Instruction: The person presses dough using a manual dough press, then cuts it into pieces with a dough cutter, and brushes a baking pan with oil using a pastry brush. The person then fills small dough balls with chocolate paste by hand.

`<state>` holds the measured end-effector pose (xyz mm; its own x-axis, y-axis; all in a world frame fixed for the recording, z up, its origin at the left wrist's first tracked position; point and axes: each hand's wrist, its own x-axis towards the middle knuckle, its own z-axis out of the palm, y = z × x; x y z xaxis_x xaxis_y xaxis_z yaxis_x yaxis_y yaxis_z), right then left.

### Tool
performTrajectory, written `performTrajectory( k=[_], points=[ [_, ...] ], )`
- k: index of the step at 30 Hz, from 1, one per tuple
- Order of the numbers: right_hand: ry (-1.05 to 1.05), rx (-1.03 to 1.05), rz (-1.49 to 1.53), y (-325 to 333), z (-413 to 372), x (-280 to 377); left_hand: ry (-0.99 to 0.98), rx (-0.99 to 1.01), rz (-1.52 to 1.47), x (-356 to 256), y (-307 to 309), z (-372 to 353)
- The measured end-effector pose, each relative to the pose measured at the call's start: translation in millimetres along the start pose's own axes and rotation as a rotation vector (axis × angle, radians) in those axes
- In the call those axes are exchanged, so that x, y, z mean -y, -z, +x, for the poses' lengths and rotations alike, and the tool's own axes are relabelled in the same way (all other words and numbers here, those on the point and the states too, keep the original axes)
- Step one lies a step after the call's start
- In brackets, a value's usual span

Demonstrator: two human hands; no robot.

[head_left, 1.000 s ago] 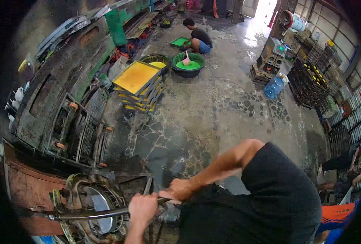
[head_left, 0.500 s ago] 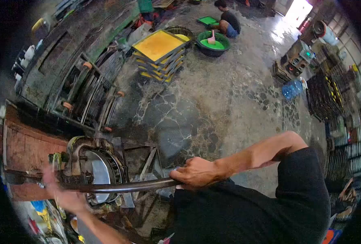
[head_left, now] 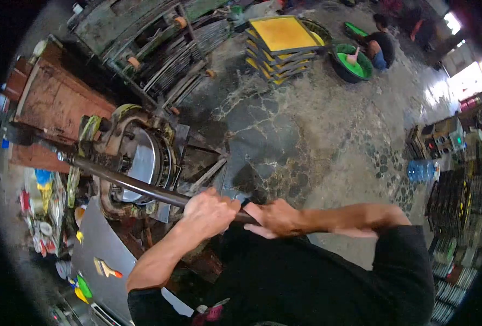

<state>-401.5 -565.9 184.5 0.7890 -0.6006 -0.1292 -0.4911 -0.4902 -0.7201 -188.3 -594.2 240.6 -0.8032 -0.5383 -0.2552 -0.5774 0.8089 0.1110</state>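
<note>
A long dark metal bar (head_left: 127,183) slants across a heavy machine (head_left: 167,133), coming down toward my body. My left hand (head_left: 211,213) is closed around the bar close to its near end. Just to the right, my right hand (head_left: 276,218) is also wrapped around the bar, near its tip. Behind the bar sits a round silvery plate (head_left: 143,163) in the machine's worn frame. The bar's far end lies by a reddish-brown panel (head_left: 62,103).
Stacked yellow-topped frames (head_left: 284,33) stand on the cracked floor (head_left: 317,125). A person (head_left: 381,46) squats by a tub of green liquid (head_left: 352,66). A paintbrush (head_left: 108,269) lies on a grey sheet (head_left: 97,236) at lower left. A blue water bottle (head_left: 421,170) is at right.
My left hand has moved from the bar's far part to its near end, beside my right hand. The bar now slants more steeply in view, and the camera view has shifted and turned.
</note>
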Motion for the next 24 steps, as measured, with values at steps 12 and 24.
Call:
performTrajectory(
  k=[12, 24],
  points=[
    [0.032, -0.120, -0.143, -49, 32, -69, 0.192, 0.053, 0.031, 11, -62, 30],
    [0.516, 0.189, 0.906, 174, 82, 115, 0.034, -0.969, 0.399, 59, 158, -93]
  ],
)
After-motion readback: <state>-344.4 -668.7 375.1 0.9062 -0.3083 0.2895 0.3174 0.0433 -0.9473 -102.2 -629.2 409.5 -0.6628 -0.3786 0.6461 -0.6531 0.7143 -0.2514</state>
